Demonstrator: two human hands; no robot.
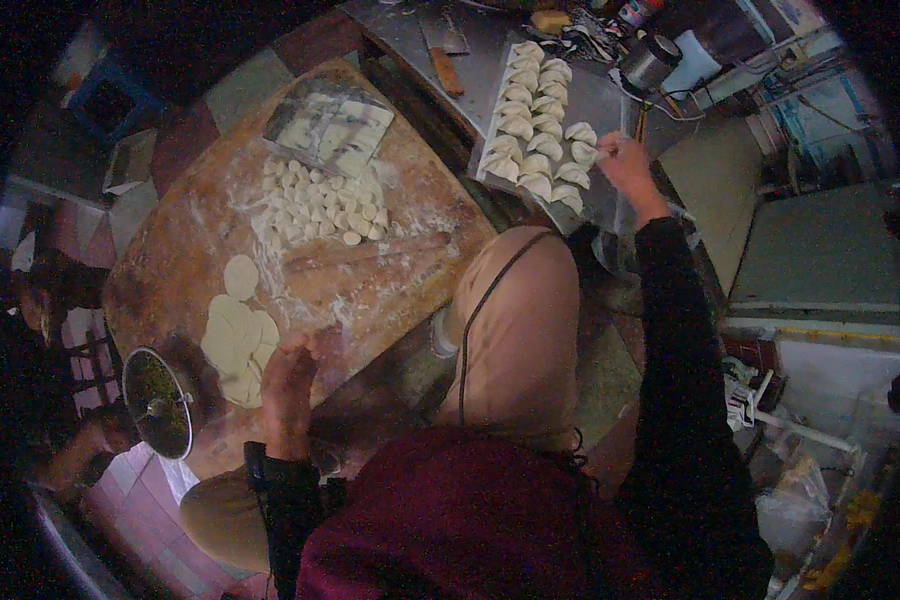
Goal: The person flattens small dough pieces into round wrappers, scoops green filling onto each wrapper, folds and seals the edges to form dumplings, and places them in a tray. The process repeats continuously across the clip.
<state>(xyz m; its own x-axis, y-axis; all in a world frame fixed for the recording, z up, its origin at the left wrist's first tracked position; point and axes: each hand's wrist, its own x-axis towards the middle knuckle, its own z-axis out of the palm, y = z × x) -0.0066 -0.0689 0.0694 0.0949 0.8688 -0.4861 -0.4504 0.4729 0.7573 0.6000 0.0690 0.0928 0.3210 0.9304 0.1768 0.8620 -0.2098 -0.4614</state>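
Observation:
My right hand reaches to the right edge of a tray of folded dumplings, its fingertips pinched together at one dumpling. The dumplings stand in rows, with a shorter row nearest my hand. Over the near edge of the wooden board is my left hand, loosely open, with nothing visible in it. It is beside a pile of flat round dough wrappers. A metal bowl of green filling, with a utensil in it, sits left of the wrappers.
Small dough pieces lie in flour on the board, beside a rolling pin and a clear plastic sheet. A cleaver rests left of the tray. Someone else's arm shows dimly at the left.

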